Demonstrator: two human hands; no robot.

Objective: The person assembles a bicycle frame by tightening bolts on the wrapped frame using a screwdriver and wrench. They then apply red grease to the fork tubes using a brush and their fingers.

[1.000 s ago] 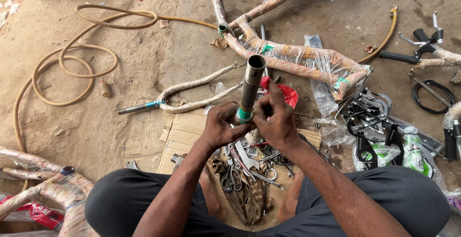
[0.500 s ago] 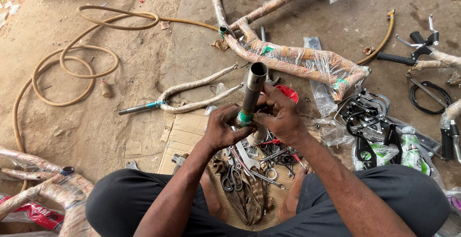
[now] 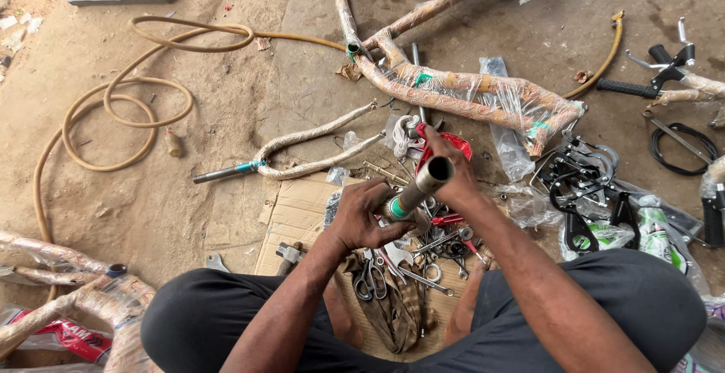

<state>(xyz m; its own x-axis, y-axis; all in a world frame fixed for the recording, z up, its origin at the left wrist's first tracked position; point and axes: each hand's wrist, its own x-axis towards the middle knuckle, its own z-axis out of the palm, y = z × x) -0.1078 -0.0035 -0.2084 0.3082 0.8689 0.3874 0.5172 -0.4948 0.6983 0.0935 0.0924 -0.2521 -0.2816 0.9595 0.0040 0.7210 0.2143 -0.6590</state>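
Dirt floor, hose coil far left, cardboard sheet [image 3: 298,214] with tools under hands. Left hand [image 3: 362,218] clamped round lower end of metal tube [image 3: 419,189]; right hand [image 3: 453,173] gripping behind upper end. Tube axis runs lower-left to upper-right, open mouth toward camera, both hands equally near. Versus earlier frame: tube tipped from near-upright to slanted.

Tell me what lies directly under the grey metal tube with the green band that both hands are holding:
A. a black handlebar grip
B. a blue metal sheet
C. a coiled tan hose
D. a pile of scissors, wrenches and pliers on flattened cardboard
D: the grey metal tube with the green band, gripped by the left hand and right hand, sits above the pile of scissors, wrenches and pliers on the flattened cardboard.
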